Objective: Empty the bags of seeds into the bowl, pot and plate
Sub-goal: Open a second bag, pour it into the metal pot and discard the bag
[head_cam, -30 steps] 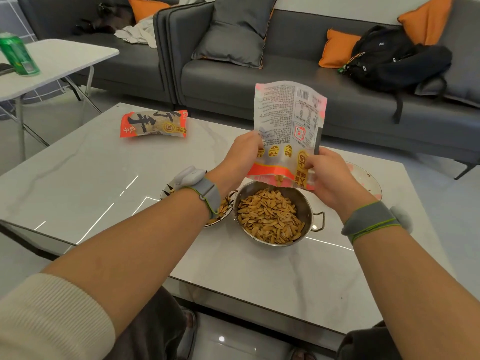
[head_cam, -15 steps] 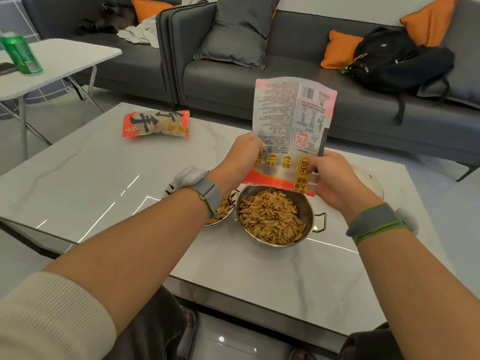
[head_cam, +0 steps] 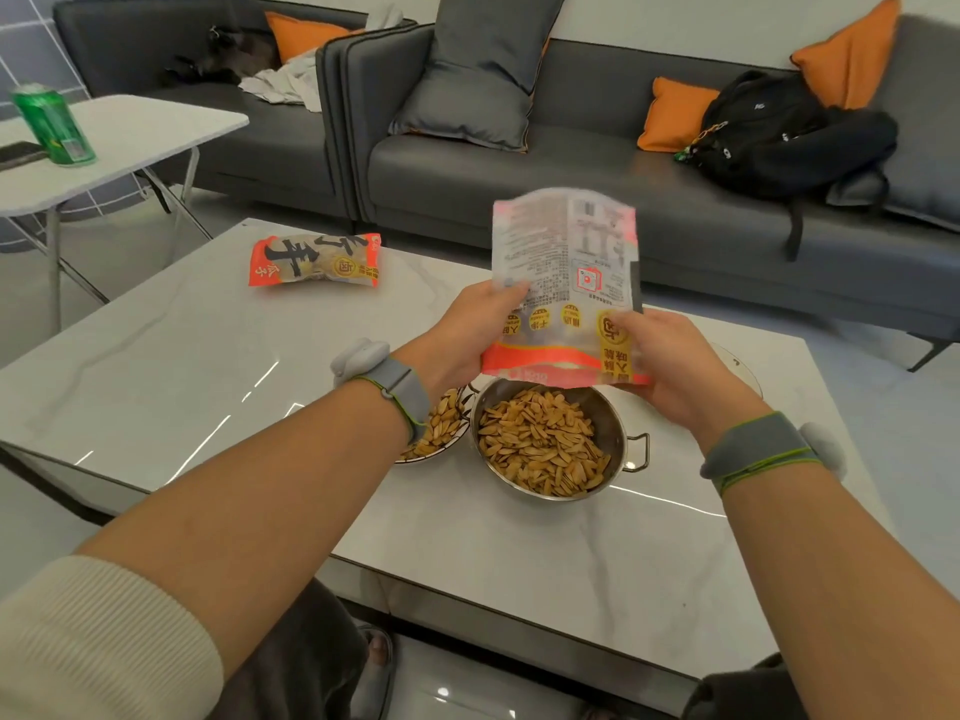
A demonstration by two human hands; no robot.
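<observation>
On the marble table, with your left hand and right hand pinching the upturned bag just above the pot, shake it gently so that no seeds miss.

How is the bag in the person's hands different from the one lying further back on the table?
The held bag hangs upside down over the pot, flat and seemingly emptied; the lying bag is plump, apparently still full. The held bag is pinched by the left hand and right hand; the lying bag is untouched. Both share red-orange packaging.
</observation>
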